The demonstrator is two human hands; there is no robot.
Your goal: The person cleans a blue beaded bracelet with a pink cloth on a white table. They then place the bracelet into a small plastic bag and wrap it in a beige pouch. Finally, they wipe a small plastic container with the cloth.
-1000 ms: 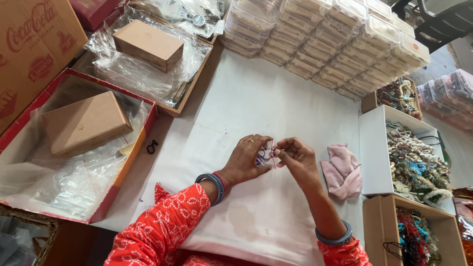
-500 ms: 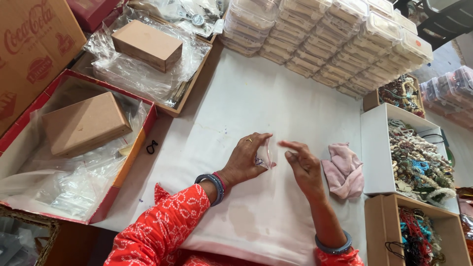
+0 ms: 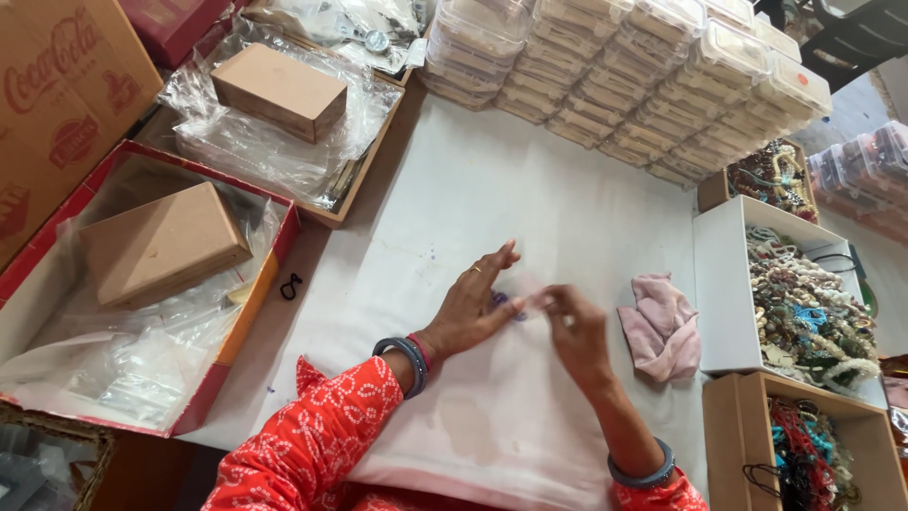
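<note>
Biggest thing here is the white surface [image 3: 530, 189], covered in a pale sheet and taking up most of the middle. Along its far edge sits a long stack of clear plastic lidded boxes [image 3: 643, 76], rows deep. At the near left corner there's a red-edged tray [image 3: 248, 312] lined with crinkly plastic, with a brown cardboard box [image 3: 161, 244] lying in it. Further back on the left edge, a second tray [image 3: 355, 180] with more plastic and another brown box [image 3: 279, 90]. Far left, a big cardboard carton [image 3: 57, 104].

On the right edge, a white open box [image 3: 724, 284] is heaped with mixed beaded jewellery [image 3: 804, 308], and nearer to the person a brown box [image 3: 733, 445] holds more beads. A crumpled pink cloth [image 3: 662, 326] lies on the surface just beside the white box.

The hands meet around the middle of the surface, toward the near edge. Left hand [image 3: 473, 308] has its fingers spread out and loose, thumb tip down on a small bluish-purple item [image 3: 506, 303] lying on the sheet. Right hand [image 3: 572, 326] is blurred, fingertips pinched together right at that same little item; can't tell if its grip actually has hold of it. A small black loop [image 3: 290, 286] sits by the red tray.
</note>
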